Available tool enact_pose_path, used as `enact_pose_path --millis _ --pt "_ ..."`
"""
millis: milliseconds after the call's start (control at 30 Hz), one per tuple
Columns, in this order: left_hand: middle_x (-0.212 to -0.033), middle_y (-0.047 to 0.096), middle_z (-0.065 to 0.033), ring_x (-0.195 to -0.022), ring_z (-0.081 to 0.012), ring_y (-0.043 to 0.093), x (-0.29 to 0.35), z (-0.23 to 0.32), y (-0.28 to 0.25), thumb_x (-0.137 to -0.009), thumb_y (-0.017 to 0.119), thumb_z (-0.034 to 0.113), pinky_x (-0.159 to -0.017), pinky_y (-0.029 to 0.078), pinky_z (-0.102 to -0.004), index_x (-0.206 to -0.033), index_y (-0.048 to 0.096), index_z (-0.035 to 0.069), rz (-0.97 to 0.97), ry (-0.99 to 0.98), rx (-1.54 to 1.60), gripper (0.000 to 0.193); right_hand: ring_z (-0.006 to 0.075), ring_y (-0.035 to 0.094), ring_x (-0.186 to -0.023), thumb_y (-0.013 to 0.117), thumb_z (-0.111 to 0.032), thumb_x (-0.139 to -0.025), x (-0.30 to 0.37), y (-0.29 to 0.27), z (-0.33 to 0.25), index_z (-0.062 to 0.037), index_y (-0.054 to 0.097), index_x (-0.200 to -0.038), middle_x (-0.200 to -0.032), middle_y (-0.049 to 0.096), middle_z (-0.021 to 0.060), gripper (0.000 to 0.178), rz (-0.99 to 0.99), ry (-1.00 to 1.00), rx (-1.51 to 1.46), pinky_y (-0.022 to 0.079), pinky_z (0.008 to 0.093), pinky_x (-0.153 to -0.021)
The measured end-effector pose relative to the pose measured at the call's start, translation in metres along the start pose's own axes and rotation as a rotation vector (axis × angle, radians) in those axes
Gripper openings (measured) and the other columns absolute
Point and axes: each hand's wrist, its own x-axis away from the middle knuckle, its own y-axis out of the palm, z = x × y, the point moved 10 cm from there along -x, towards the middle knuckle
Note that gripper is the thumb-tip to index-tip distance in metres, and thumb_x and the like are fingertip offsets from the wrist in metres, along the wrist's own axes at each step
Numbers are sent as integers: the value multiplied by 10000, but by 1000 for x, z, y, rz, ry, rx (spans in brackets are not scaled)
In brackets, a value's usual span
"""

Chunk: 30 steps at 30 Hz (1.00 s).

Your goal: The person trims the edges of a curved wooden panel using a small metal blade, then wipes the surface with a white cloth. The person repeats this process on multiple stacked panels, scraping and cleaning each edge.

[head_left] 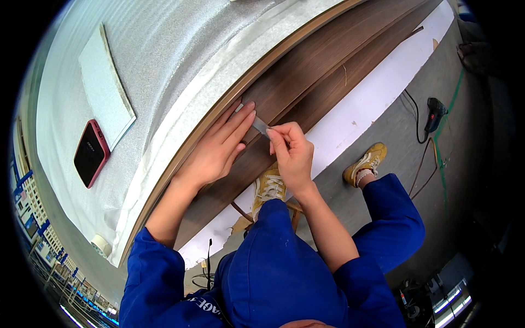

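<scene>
A long curved panel with dark brown wood grain runs diagonally in front of me. My left hand lies flat against it near its upper edge, fingers stretched out. Its fingertips rest over one end of a short translucent strip that looks like tape. The strip's other end is pinched between the thumb and fingers of my right hand, just right of the left one. What lies under my left fingers is hidden.
White foam sheeting covers the surface beyond the panel, bearing a phone in a pink case, a pale flat rectangle and a tape roll. A corded heat gun lies on the floor at right, beyond my yellow shoe.
</scene>
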Motion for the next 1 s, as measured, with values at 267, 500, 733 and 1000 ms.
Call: enact_pose_path --millis 267,500,733,1000 --pt "-1568 321 -133 -1437 -376 297 -9 3 2 -903 567 100 -1175 263 -450 -1472 388 30 8 1 -8 600 68 528 -561 614 -78 -955 -11 -12 -6 -3 595 -904 -609 568 26 93 35 -54 69 399 234 -513" --pt "-1579 293 -135 -1440 -381 285 -30 5 5 -895 566 67 -1176 264 -450 -1484 361 32 26 34 8 625 73 532 -561 617 -77 -955 -25 -25 -14 -1 598 -896 -615 572 23 98 72 -88 75 397 231 -513" --pt "-1570 312 -131 -1442 -373 285 -23 2 5 -880 581 61 -1179 258 -449 -1472 383 29 19 19 26 626 61 522 -565 621 -75 -955 -18 -18 -7 0 598 -908 -618 574 17 91 60 -60 36 393 223 -513" --pt "-1557 339 -132 -1441 -366 295 -12 1 3 -877 585 70 -1179 255 -457 -1458 407 22 6 10 16 610 62 526 -559 628 -69 -948 -8 -11 -4 -8 602 -910 -613 569 16 76 62 -67 62 393 226 -504"
